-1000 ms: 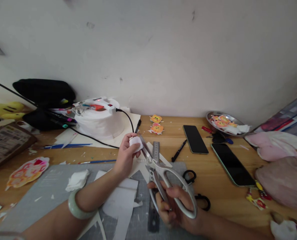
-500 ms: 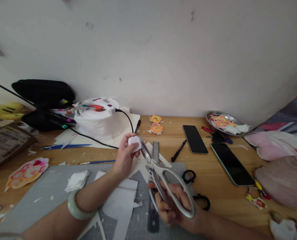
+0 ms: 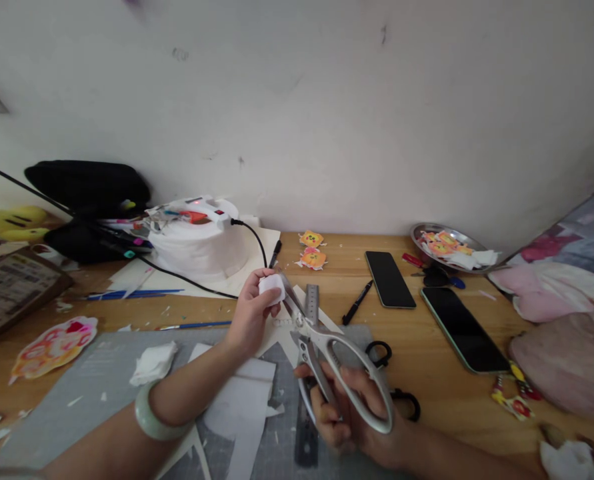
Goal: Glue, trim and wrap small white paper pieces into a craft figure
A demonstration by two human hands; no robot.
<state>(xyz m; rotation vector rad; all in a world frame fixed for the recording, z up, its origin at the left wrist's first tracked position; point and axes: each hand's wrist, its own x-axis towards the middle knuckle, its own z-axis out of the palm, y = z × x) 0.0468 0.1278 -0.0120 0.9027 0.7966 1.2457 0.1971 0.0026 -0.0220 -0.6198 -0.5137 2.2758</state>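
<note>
Pinched between the thumb and fingers of my left hand (image 3: 251, 310) is a small white piece of paper (image 3: 271, 289). My right hand (image 3: 349, 410) is wrapped round the handles of large silver scissors (image 3: 327, 347), with fingers through the loops. The blades point up and away, their tips right beside the white piece; whether they touch it I cannot tell. Below the hands lie cut white paper sheets (image 3: 241, 393) and a folded white tissue (image 3: 154, 362) on a grey cutting mat (image 3: 84, 373). A metal ruler (image 3: 311, 301) passes beneath the scissors.
At the back left stand a glue gun (image 3: 219, 212) on a white roll (image 3: 191, 250) and a black case (image 3: 89, 187). Two phones (image 3: 390, 280), a black pen (image 3: 357, 302), black-handled scissors (image 3: 407, 403) and a metal bowl (image 3: 421, 233) with paper cutouts lie to the right.
The white piece and my left fingers have shifted slightly to the right and tilted. The silver scissors have moved a little, their handles slightly farther right. Nothing was taken hold of or let go.
</note>
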